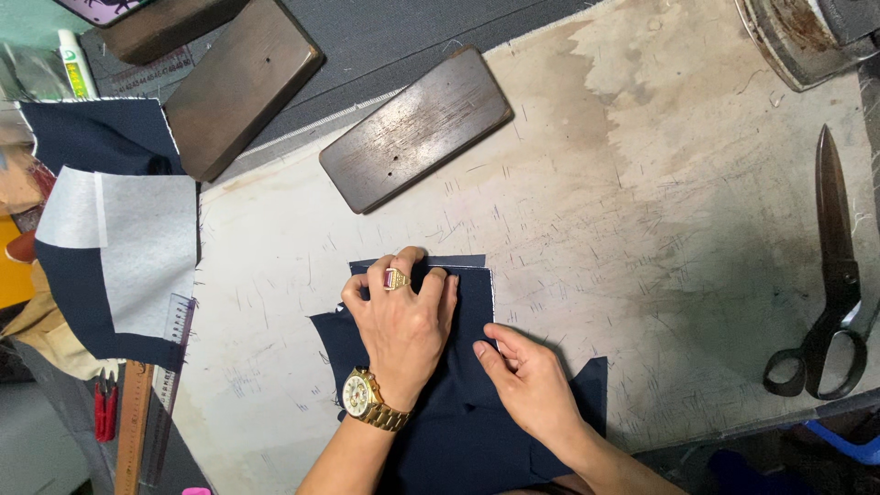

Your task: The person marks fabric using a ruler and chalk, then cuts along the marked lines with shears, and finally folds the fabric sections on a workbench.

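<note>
I see navy cloth [463,412] lying on the worn table [642,229], near its front edge. Left hand [401,316] lies flat on the cloth, fingers spread and pressing, grasping nothing. Right hand [527,376] rests just beside it, fingertips pressing the cloth's folded edge; not clenched. Scissors [830,293] lie well apart at right. Two wooden blocks [417,128] lie beyond the cloth.

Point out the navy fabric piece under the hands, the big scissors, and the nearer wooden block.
navy fabric piece [472,298], head view, on its bare upper right part beside the fingers.
scissors [832,229], head view, on the middle of the closed blades.
wooden block [417,128], head view, on the centre of its top face.
</note>
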